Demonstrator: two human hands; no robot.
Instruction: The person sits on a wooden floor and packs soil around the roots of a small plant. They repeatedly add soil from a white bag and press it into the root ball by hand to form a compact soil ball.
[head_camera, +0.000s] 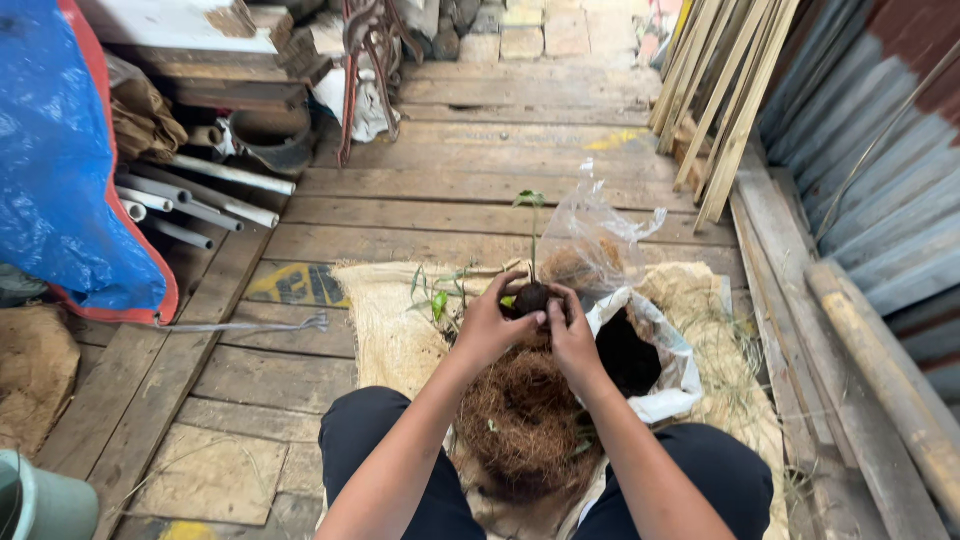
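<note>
My left hand (490, 322) and my right hand (572, 335) both close around a small dark ball of soil (532, 297), held between them. A thin seedling (531, 225) with a few green leaves rises upright from the ball. Under my hands lies a mound of brown coconut fibre (525, 420), between my knees. Just right of my right hand, a white sack (668, 362) stands open with dark soil (627, 352) inside. A burlap mat (385, 320) covers the wooden floor under all of it.
A clear plastic bag (596, 235) lies behind the seedling, more small seedlings (438, 295) to the left. Grey pipes (205, 195) and a blue tarp (60, 160) are at left. Wooden slats (725, 100) lean at right beside corrugated metal (880, 190).
</note>
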